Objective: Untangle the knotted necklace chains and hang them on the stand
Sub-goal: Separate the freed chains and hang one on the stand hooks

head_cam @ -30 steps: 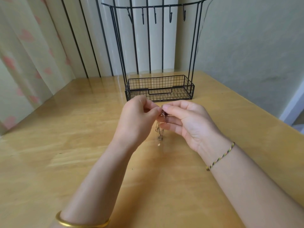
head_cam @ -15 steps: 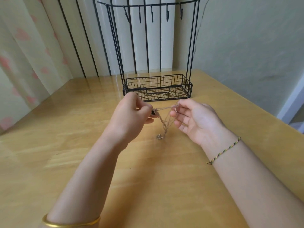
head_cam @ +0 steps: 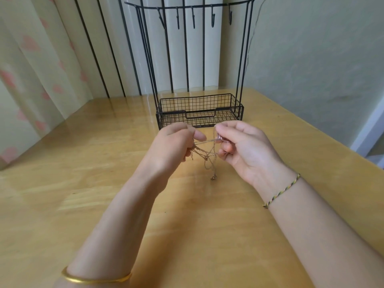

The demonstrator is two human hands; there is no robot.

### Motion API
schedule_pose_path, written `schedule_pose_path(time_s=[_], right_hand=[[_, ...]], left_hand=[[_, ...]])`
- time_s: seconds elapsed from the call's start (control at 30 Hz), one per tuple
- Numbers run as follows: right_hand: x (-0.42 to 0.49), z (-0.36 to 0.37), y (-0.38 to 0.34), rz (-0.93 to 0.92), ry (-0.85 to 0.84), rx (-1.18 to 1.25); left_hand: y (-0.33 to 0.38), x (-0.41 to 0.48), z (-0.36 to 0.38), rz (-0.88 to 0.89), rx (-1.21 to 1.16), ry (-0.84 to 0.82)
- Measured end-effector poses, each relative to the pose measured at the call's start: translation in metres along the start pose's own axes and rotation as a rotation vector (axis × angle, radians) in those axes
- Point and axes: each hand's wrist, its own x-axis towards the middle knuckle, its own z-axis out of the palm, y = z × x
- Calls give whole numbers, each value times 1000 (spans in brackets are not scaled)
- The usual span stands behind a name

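Observation:
Thin tangled necklace chains (head_cam: 208,154) stretch between my two hands above the wooden table. My left hand (head_cam: 173,145) pinches one side of the tangle with curled fingers. My right hand (head_cam: 243,146) pinches the other side, with a small pinkish pendant at its fingertips. Loops of chain hang down between them, and a small clasp or charm (head_cam: 213,177) dangles lowest, just above the tabletop. Right behind my hands stands the black wire stand (head_cam: 199,110), with a basket base and a top bar carrying several bare hooks (head_cam: 193,17).
The wooden table (head_cam: 83,183) spreads wide around my arms. A curtain with pink hearts (head_cam: 31,69) hangs at the left. A pale wall (head_cam: 311,59) rises behind the right table edge.
My hands have drawn apart, stretching the tangle open between them. More loops of chain now hang free and the dangling end swings lower.

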Motion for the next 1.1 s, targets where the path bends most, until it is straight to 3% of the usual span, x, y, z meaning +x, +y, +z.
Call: schedule_pose_path(time_s=[0.17,0.33,0.77,0.9,1.1], right_hand=[[-3,1,-1,-60,-17,-105],[-4,0,-2,-76,-22,-173],[-4,-1,-4,-27,-91,-189],[-5,-3,-4,-74,-168,-317],[-8,-1,-6,-199,-111,-415]], left_hand=[[0,-4,4,100,96,-59],[-3,-2,5,123,52,12],[-5,4,-3,-84,-318,89],[-5,5,-6,-115,-422,78],[-4,4,-5,-144,-458,83]])
